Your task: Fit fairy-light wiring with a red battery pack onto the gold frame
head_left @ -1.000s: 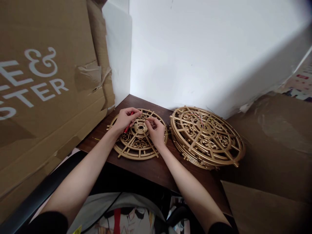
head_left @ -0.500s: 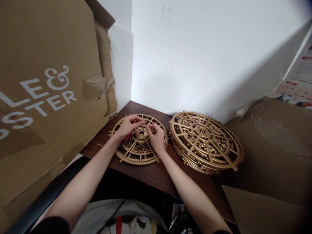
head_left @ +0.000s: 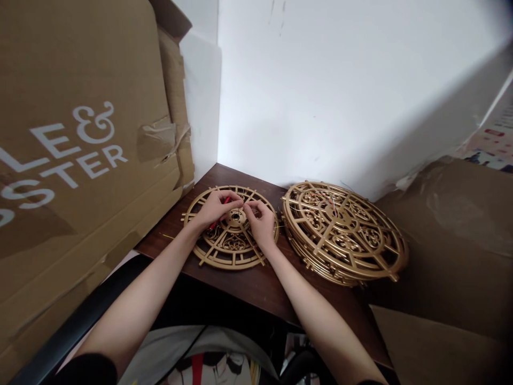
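A round gold openwork metal frame [head_left: 234,262] with a scroll pattern and a central hub lies flat on the dark wooden table. Above the hub, my left hand [head_left: 218,207] is closed, thumb and forefinger pinched together. A slim red-handled tool [head_left: 214,225] is tucked in its palm; the working end is hidden. My right hand [head_left: 261,220] pinches just beside the left fingertips. Thin wire seems to run between the two pinches, too fine to make out clearly. Both hands are over the frame's middle.
To the right stands a stack of similar gold frames [head_left: 344,235], with red and white wires on top. A large cardboard box [head_left: 80,214] rises on the left, another box [head_left: 449,240] on the right. A white wall [head_left: 320,96] backs the brown table [head_left: 244,286].
The view has shifted slightly, so everything sits a little farther right. Both hands keep their pinch over the hub, with only slight finger movement.
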### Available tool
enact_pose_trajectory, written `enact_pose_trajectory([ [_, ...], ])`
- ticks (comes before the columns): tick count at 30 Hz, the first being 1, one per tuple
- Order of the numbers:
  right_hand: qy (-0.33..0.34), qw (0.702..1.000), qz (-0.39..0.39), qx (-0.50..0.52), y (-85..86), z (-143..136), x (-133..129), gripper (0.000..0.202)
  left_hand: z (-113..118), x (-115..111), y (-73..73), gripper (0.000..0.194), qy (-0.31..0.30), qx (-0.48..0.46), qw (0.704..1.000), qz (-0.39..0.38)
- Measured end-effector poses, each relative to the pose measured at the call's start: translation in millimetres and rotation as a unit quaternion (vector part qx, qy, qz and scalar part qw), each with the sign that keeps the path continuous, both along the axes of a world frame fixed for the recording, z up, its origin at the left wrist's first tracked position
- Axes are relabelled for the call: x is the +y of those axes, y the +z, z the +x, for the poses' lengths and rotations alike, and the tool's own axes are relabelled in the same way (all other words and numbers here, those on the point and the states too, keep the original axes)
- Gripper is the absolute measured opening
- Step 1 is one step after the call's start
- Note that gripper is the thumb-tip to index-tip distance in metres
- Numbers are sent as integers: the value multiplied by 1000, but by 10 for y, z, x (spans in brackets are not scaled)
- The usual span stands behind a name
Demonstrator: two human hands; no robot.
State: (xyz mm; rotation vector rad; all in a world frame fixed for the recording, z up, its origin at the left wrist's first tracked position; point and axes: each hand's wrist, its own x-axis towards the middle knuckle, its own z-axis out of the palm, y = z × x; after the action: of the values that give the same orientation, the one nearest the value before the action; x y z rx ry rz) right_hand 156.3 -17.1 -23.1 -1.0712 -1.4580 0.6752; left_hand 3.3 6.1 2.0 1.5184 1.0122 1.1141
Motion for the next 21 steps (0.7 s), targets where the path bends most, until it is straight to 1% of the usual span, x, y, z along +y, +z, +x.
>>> enact_pose_trajectory([
  [8, 8, 998, -35, 45, -19, 20, 44, 24, 6, -5, 13, 25, -10, 20, 1000, 9],
  [14, 0, 998, -25, 50, 5, 18, 30, 25, 10, -12, 15, 26, -7, 37, 999, 10],
  [17, 6, 998, -25, 52, -2, 20, 37, 24, 8, 5, -2, 25, -10, 26, 1000, 5],
  [21, -3, 1000, -8, 25, -9, 18, 45, 20, 4, 21, -17, 22, -3, -2, 1000, 3],
])
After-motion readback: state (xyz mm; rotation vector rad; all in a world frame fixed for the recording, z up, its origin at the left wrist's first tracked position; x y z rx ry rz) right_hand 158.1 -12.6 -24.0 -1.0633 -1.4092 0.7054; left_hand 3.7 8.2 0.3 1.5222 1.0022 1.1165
